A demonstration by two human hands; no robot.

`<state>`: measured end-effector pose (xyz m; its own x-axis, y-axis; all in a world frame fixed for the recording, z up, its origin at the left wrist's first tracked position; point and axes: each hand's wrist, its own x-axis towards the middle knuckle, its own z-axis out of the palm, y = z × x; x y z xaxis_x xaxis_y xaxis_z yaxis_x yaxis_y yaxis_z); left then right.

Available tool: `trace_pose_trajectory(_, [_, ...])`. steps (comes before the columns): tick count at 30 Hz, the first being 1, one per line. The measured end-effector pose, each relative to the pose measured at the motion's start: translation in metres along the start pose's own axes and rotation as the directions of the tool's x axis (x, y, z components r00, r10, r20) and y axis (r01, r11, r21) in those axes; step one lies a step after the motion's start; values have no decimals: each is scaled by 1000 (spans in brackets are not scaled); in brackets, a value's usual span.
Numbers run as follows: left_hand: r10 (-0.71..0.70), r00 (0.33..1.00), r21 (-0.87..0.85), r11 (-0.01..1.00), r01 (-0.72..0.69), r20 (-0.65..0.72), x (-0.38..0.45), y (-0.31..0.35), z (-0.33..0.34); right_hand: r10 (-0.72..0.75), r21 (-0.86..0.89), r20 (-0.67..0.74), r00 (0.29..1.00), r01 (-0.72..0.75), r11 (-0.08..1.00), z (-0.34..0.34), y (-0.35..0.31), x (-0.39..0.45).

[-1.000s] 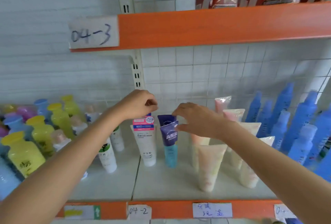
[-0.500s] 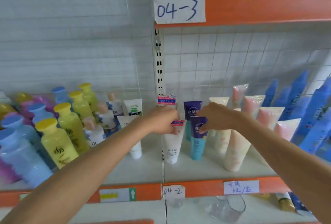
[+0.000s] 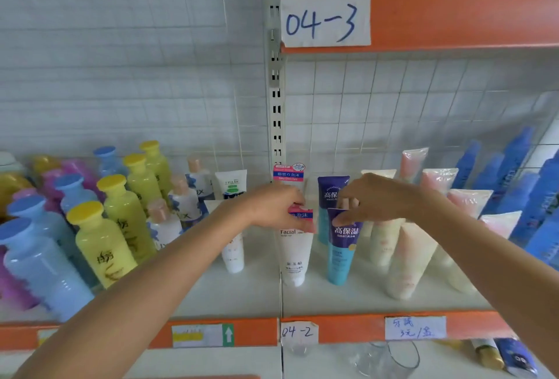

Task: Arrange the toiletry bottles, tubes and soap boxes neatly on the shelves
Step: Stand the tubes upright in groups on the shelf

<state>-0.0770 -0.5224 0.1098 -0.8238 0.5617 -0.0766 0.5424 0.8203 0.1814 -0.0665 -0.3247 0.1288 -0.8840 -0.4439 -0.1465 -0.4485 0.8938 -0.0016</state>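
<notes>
Two light, squashy tubes: left hand (image 3: 276, 207) pinches the white facial-wash tube (image 3: 295, 253), right hand (image 3: 373, 200) the blue moisturiser tube (image 3: 341, 253), both at stiff crimped tops

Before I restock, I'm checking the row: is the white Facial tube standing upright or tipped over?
Upright: the white Facial tube stands cap-down on the shelf, its top held in the left hand.

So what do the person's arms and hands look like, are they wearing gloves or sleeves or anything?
No gloves and no sleeves show: both forearms are bare right to the picture's edge. The left hand and the right hand are bare too, with no ring, watch or bracelet visible. Nothing is written or marked on them.
</notes>
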Motion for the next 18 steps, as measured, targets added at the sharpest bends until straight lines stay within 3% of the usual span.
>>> trace_pose_trajectory(4, [-53, 982, -165, 986, 22, -183, 15, -10, -27, 73, 157, -168, 983, -46, 986, -27, 12, 11])
trace_pose_trajectory(7, [-114, 929, -165, 985, 58, -353, 38, -19, -33, 79, 145, -208, 975, -49, 988, -30, 21, 32])
trace_pose_trajectory(9, [-164, 938, -128, 983, 130, -306, 53, -24, -28, 51, 92, -122, 991, -40, 995, -22, 19, 45])
trace_pose_trajectory(13, [-248, 969, -37, 968, 248, -14, 71, -28, -13, 16, 32, 30, 999, -17, 999, -2, 17, 66])
trace_pose_trajectory(18, [-241, 970, -85, 967, 241, 18, 58, -30, -10, -17, 126, 67, 998, 9, 992, -2, 21, 66])
